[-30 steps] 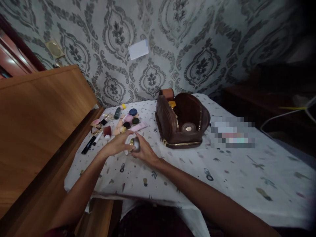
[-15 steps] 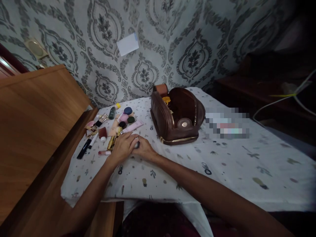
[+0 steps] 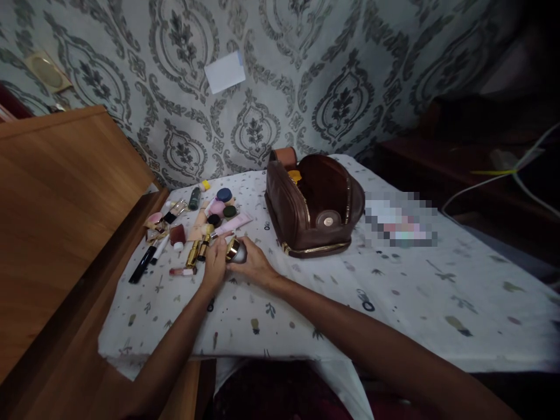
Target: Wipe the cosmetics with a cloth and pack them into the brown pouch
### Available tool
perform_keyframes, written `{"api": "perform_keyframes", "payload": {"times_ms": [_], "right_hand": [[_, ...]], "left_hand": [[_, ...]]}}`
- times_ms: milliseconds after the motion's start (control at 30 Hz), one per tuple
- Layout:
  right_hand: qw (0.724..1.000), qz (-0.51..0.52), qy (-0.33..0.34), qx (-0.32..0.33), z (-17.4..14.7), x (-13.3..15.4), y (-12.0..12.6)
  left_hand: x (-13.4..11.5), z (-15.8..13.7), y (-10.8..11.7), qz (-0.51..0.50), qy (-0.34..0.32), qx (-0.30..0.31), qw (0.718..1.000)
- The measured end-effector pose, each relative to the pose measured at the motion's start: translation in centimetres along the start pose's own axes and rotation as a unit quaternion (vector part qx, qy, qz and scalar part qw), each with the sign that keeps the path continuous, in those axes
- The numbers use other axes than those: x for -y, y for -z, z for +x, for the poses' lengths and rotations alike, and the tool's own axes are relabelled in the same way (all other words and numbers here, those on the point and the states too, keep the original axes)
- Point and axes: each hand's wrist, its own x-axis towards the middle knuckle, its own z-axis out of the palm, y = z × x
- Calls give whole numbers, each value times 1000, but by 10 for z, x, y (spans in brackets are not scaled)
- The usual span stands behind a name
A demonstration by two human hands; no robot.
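Observation:
A small cosmetic jar [image 3: 233, 249] with a shiny gold lid and a greyish body is held tilted above the cloth. My right hand [image 3: 256, 263] wraps round its body from the right. Against the lid's left side is my left hand [image 3: 214, 262], its fingers bent close to the gold rim and partly hidden. Just left of that hand lie gold lipstick tubes [image 3: 192, 254] and a lip gloss tube [image 3: 182, 272]. Beyond the hands rests a pale pink squeeze tube [image 3: 234, 223]. To the right stands a brown toiletry bag [image 3: 286, 210], unzipped, with something yellow inside.
More cosmetics crowd the table's left side, among them a blue-lidded jar [image 3: 224, 195], a dark green bottle [image 3: 195, 199] and a black tube [image 3: 142, 265]. A wooden panel [image 3: 65, 216] borders the left. Patterned cloth [image 3: 306, 315] covers the table. A blurred-out patch lies right of the bag.
My left hand has shifted from over the top of the jar to its left side, so the gold lid now shows. My right hand still holds the jar.

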Motion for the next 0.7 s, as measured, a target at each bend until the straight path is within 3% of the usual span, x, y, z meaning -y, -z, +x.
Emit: {"api": "perform_keyframes", "payload": {"times_ms": [233, 400, 600, 700], "right_hand": [[1000, 3, 1, -10, 1, -1, -3], [996, 90, -10, -15, 3, -5, -3], [976, 210, -54, -23, 3, 0, 0], [951, 294, -92, -13, 2, 4, -1]], "left_hand": [[-1, 0, 6, 2, -80, 24, 996], [0, 2, 4, -34, -139, 29, 989], [-6, 2, 4, -112, -105, 30, 988], [-8, 0, 5, -131, -78, 18, 988]]}}
